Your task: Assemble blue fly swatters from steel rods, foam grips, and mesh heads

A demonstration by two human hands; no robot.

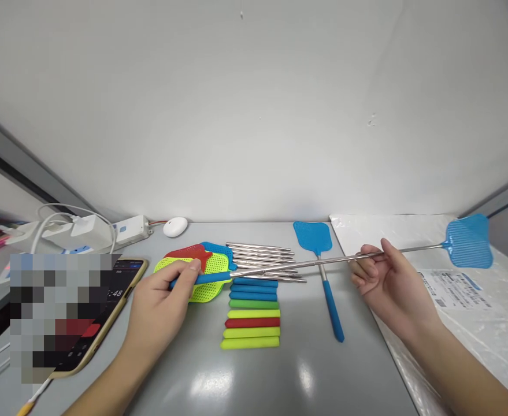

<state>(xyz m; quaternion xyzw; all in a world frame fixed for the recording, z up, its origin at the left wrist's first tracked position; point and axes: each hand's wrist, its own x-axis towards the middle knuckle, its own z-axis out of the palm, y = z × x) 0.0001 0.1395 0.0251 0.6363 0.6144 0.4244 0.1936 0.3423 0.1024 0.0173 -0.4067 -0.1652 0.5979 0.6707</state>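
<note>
A blue fly swatter point(469, 241) with an extended telescopic metal rod spans the space between my two hands. My left hand point(162, 300) is closed round its blue handle. Farther along, the fingers of my right hand point(388, 283) pinch the rod, and the swatter's head sticks out past them to the right. Below the rod a second blue fly swatter point(332, 312) lies on the table, its rod short. Loose swatter heads point(212, 283) in yellow, red and blue lie beyond my left hand. Beside them are several metal rods point(262, 254) and a column of coloured handles point(254, 323).
A phone point(123, 289) rests at the left, partly blurred out. Behind it are a power strip point(132, 229) with chargers and cables, and a white rounded device point(175, 227). A plastic-wrapped package point(457, 329) with a label lies at the right. A pale wall point(254, 115) closes off the back.
</note>
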